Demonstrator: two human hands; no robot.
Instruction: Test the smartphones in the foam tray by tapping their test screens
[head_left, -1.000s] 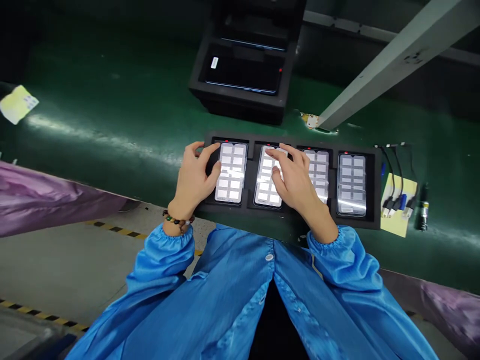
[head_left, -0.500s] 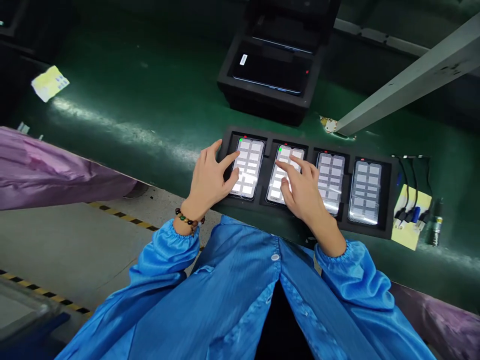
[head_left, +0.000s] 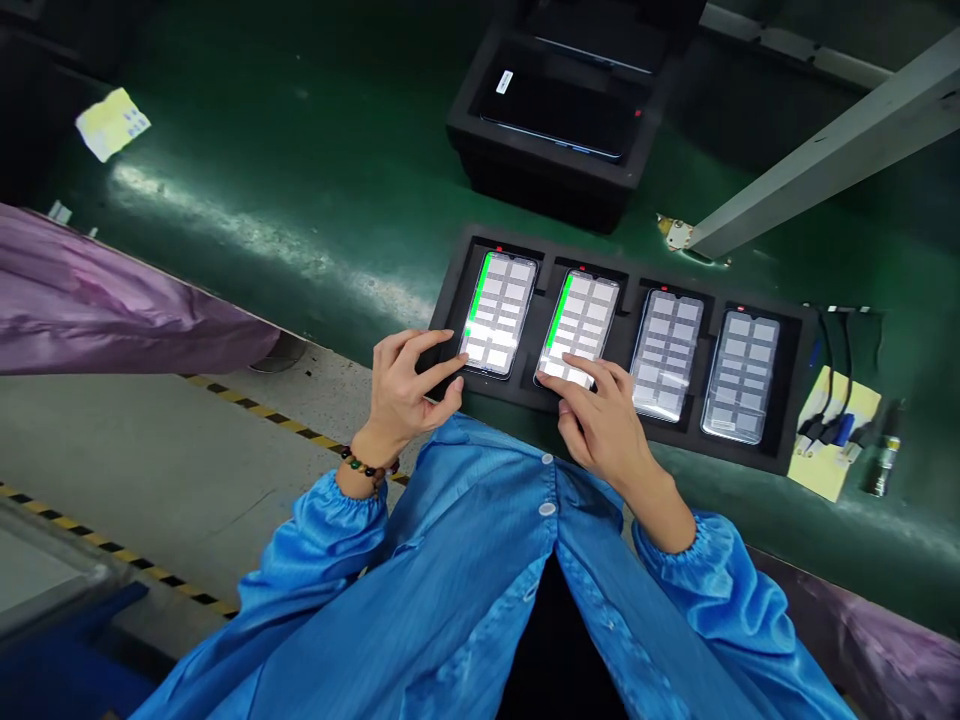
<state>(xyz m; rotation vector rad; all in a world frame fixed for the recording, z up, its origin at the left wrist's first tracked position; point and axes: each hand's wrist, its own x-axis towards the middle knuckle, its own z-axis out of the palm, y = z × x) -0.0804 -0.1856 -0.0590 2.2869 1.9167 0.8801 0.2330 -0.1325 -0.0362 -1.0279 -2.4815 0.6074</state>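
in a long black foam tray on the glossy green bench, four flat phones with lit grid screens lie face up, each in its own recess. the bare left hand is at the seven o'clock corner of the leftmost phone; its fingers are spread apart and pinch nothing, the index tip being at the lower left edge of the screen. the bare right hand has its fingers loosely spread also, with the index tip at the seven o'clock corner of the second phone. whether these tips truly press the glass, i cannot tell. bright green strips run down from the eleven o'clock corners of both screens; the left one seems broken near its lower end. so i judge that the step in hand is tracing this edge by fingertip, on two phones together. the next move, in my opinion, calls for light, even contact around the seven o'clock corners, without pushing the phones. toward two o'clock from the right hand are the third phone and the fourth phone, showing no green.
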